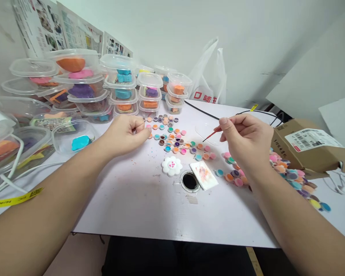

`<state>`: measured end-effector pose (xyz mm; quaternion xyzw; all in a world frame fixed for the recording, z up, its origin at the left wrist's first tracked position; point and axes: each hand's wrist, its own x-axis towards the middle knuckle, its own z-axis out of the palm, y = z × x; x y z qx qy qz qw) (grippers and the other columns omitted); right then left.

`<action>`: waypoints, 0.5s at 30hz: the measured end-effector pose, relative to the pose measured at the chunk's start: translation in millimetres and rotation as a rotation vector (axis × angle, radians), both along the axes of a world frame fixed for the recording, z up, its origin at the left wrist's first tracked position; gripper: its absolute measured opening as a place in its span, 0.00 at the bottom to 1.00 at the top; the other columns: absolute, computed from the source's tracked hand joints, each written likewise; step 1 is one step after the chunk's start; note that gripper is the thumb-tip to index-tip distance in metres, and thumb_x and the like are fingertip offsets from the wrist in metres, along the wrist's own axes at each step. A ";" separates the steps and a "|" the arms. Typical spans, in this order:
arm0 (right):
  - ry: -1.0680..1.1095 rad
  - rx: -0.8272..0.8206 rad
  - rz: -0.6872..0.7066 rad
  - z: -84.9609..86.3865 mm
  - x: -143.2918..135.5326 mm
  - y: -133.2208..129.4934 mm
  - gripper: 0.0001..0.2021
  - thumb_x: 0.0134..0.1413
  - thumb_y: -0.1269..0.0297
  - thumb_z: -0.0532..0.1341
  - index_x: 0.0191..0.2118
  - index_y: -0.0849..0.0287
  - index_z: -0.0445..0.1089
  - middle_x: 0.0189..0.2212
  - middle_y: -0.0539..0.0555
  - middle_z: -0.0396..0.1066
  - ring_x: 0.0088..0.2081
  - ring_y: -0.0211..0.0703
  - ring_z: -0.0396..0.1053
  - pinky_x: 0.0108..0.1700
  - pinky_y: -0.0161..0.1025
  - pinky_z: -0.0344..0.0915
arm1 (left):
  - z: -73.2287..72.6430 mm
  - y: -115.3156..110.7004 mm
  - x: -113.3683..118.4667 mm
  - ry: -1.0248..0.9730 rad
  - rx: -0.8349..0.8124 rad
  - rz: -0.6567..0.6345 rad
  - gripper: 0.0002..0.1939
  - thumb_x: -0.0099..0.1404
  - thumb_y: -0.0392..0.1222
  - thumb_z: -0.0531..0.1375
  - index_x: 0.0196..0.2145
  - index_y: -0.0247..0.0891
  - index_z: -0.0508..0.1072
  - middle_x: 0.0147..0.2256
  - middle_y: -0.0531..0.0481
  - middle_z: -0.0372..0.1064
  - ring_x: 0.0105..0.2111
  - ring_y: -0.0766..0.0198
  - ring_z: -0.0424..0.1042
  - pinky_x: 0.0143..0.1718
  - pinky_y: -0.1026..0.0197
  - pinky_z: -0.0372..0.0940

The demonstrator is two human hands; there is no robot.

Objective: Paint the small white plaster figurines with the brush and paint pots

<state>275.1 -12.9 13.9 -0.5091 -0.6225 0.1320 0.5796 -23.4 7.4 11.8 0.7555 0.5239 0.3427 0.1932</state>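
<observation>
My right hand [245, 138] pinches a thin red paintbrush [213, 134], its dark tip pointing down and left above the table. My left hand [128, 134] is closed, resting at the left ends of several strips of small paint pots [176, 144]; whether its fingers grip one of them is hidden. Nearer to me lies a white flower-shaped piece [171, 165] with pink marks at its centre. Beside it, a folded white tissue [204, 174] stained pink and orange overlaps the rim of a round cable hole [189, 181] in the table.
Stacked clear plastic boxes [120, 82] with coloured shapes line the left and back. A white plastic bag [208, 76] stands against the wall. On the right are a cardboard box [307, 142], more paint pots [293, 176] and cables. A clear lid-like piece [202, 130] lies behind the brush.
</observation>
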 end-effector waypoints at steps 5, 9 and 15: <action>0.010 -0.070 0.053 -6.7 -2.9 2.2 0.16 0.58 0.49 0.68 0.32 0.57 0.72 0.27 0.53 0.78 0.23 0.38 0.74 0.23 0.35 0.69 | 3.8 1.1 1.2 -0.008 -0.082 0.108 0.15 0.55 0.44 0.61 0.18 0.41 0.59 0.22 0.54 0.58 0.25 0.66 0.60 0.28 0.60 0.53; -0.041 -0.107 0.176 -18.6 -7.4 5.3 0.15 0.60 0.50 0.67 0.33 0.57 0.73 0.31 0.54 0.80 0.26 0.38 0.75 0.31 0.38 0.73 | 0.1 2.6 3.0 0.040 -0.079 0.038 0.10 0.57 0.49 0.63 0.34 0.41 0.74 0.24 0.57 0.59 0.25 0.66 0.58 0.28 0.60 0.55; -0.082 -0.069 0.180 -20.5 -4.9 5.9 0.12 0.61 0.53 0.66 0.34 0.56 0.73 0.32 0.53 0.80 0.30 0.41 0.77 0.34 0.39 0.73 | -5.6 6.6 0.9 0.102 -0.067 0.009 0.11 0.59 0.50 0.63 0.34 0.41 0.75 0.22 0.57 0.59 0.26 0.65 0.59 0.29 0.60 0.56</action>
